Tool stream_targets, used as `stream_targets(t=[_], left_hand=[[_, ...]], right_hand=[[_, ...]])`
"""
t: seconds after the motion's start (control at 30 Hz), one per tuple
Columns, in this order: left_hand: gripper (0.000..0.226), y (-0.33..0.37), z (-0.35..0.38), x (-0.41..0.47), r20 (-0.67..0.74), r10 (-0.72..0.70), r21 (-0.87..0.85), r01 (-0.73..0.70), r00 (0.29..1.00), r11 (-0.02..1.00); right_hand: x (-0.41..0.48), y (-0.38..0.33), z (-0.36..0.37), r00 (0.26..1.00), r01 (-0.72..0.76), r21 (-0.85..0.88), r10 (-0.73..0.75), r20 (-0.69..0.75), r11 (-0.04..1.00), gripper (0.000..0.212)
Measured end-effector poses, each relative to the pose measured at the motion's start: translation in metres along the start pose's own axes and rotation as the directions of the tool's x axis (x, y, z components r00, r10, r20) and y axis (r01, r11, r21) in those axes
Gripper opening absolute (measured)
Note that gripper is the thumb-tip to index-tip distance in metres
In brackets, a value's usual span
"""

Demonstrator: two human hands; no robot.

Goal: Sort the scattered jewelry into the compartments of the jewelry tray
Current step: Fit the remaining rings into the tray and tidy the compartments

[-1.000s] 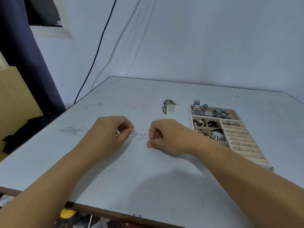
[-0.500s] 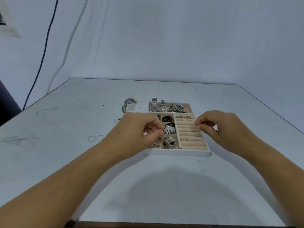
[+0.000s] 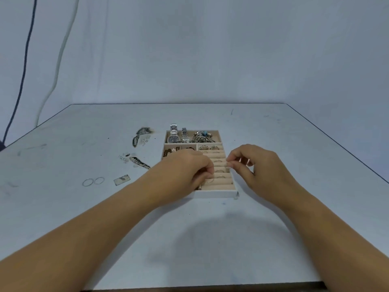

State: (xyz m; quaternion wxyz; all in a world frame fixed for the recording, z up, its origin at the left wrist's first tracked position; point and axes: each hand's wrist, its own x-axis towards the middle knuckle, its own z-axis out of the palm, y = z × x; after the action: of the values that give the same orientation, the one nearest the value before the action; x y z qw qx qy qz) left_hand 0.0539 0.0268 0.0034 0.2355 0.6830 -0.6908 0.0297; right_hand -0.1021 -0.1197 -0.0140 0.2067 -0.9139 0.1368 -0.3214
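While left hand (image 3: 185,167) curls above tray (image 3: 216,194), right fingers (image 3: 232,165) pinch ring (image 3: 227,164).

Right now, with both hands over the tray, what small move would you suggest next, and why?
I would probably lower the right hand and press its thin ring into the groove of the ring rolls just beneath. It is pinched right above them, while the left hand seems to be seating the near ring in a closer groove.
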Motion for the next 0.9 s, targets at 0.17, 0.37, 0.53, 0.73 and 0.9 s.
stream_targets(t=[0.17, 0.37, 0.53, 0.73, 0.9], left_hand=[[0.013, -0.001, 0.003, 0.001, 0.095, 0.024, 0.070, -0.031, 0.995, 0.997], [0.022, -0.013, -0.002, -0.011, -0.059, -0.021, 0.055, 0.024, 0.998, 0.998], [0.058, -0.034, -0.009, -0.034, -0.027, -0.135, 0.107, 0.137, 0.990, 0.985], [0.068, -0.039, 0.007, -0.047, 0.020, -0.215, 0.045, 0.214, 0.976, 0.976], [0.066, -0.041, 0.009, -0.048, -0.011, -0.206, 0.037, 0.206, 0.978, 0.978]], right_hand=[[0.000, 0.000, -0.001, 1.000, -0.009, 0.027, 0.009, 0.009, 1.000, 0.008], [-0.005, -0.007, 0.001, 0.994, -0.029, 0.056, 0.023, 0.106, 0.998, 0.007], [-0.005, -0.011, 0.000, 0.984, -0.065, 0.047, 0.056, 0.168, 0.997, 0.007], [-0.004, -0.012, 0.002, 0.971, -0.014, -0.014, 0.017, 0.239, 1.000, 0.008], [-0.002, -0.012, 0.001, 0.954, -0.036, -0.059, 0.052, 0.295, 0.998, 0.008]])
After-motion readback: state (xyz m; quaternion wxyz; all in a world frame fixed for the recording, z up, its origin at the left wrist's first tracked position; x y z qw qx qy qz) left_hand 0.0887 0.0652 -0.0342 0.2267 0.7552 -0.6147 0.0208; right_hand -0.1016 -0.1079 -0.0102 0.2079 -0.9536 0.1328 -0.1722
